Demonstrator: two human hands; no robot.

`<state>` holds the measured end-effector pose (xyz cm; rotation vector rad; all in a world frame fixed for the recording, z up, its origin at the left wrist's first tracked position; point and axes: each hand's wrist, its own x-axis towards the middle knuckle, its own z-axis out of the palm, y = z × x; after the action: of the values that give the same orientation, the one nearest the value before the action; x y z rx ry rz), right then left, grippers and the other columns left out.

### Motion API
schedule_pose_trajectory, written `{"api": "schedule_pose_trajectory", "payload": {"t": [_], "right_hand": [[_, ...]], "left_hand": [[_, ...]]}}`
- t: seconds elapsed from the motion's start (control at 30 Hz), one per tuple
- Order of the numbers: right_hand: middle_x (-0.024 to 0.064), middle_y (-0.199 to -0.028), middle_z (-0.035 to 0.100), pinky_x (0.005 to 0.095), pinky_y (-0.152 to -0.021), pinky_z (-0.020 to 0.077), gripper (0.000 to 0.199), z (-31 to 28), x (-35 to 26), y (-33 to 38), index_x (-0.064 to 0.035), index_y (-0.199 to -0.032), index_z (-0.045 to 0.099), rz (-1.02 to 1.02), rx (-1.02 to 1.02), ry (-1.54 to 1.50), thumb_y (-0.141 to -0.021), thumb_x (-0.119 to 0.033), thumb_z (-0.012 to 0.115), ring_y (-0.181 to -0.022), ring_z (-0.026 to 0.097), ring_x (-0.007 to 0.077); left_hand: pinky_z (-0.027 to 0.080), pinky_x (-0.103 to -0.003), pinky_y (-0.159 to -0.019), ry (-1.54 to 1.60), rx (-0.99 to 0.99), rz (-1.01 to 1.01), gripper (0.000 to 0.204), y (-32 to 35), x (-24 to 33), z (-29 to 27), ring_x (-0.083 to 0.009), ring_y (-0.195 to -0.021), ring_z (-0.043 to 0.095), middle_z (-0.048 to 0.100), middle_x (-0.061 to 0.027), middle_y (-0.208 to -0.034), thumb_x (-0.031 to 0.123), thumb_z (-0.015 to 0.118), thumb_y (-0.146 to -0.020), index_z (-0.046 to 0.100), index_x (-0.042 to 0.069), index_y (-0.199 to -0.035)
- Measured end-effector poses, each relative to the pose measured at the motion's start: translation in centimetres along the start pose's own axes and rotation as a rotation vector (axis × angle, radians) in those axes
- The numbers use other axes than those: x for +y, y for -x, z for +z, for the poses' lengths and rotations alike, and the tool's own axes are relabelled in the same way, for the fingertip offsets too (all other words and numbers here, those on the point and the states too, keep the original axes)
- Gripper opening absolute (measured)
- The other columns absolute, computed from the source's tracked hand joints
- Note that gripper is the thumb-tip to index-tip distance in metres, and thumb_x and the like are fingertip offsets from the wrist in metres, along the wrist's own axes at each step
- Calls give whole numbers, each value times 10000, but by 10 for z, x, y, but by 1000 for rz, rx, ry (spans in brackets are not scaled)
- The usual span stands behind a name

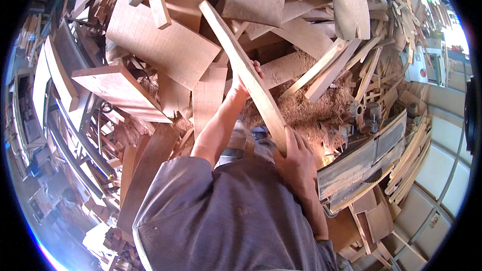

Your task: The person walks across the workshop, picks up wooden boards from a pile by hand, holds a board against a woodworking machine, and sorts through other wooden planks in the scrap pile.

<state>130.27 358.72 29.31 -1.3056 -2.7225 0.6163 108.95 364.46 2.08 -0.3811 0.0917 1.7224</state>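
Note:
A long, narrow wooden board (pixel 258 95) slants across the middle of the view, its far end up and to the left, its near end close to my body. Around its middle wraps my left hand (pixel 242 81), with fingertips showing past the right edge. My right hand (pixel 297 151) grips the near end, its fingers lying over the right side; the thumb is mostly hidden. Beyond and below the board lie loose wood offcuts, among them a wide flat plank (pixel 160 45) and a thick block (pixel 120 90) left of my left forearm.
To the right stands a saw table (pixel 351 170) with a toothed circular blade (pixel 374 175) at its edge. Machine parts (pixel 359 113) sit behind it among sawdust (pixel 296 113). Scrap wood is heaped ahead; metal rails (pixel 83 145) run along the left. Pale tiles (pixel 434 173) cover the far right.

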Motion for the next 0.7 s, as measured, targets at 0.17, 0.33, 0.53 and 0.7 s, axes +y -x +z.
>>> {"api": "schedule_pose_trajectory", "payload": {"t": [0.17,0.33,0.53,0.7], "right_hand": [[113,-1227,651,437,-939,467,562,-16,13,20,-65,-1237,613,-98,78,62,-701,-149,758,-1121,612,304],[91,-1252,641,437,-950,450,596,-16,23,41,-82,-1223,636,-140,126,91,-651,-139,793,-1155,589,289],[100,-1268,629,424,-968,449,545,0,42,59,-92,-1213,638,-13,144,-48,-687,-153,768,-1159,587,298],[146,-1287,613,435,-993,469,663,25,64,88,-45,-1258,608,153,136,-214,-634,-103,824,-1170,574,341]], "left_hand": [[449,-401,-1040,315,-348,-74,390,3,-29,3,-232,-1105,568,577,-43,-1149,367,662,-921,592,103,-1200],[428,-417,-1064,362,-389,-138,416,7,-41,29,-245,-1108,565,581,-42,-1153,427,634,-927,583,129,-1213],[416,-428,-1075,217,-418,-108,389,6,-43,28,-217,-1104,584,599,-46,-1168,383,593,-960,581,120,-1246],[518,-387,-829,-155,-150,-23,240,18,-58,56,-209,-883,619,617,-39,-1015,339,621,-941,616,146,-1084]]}}
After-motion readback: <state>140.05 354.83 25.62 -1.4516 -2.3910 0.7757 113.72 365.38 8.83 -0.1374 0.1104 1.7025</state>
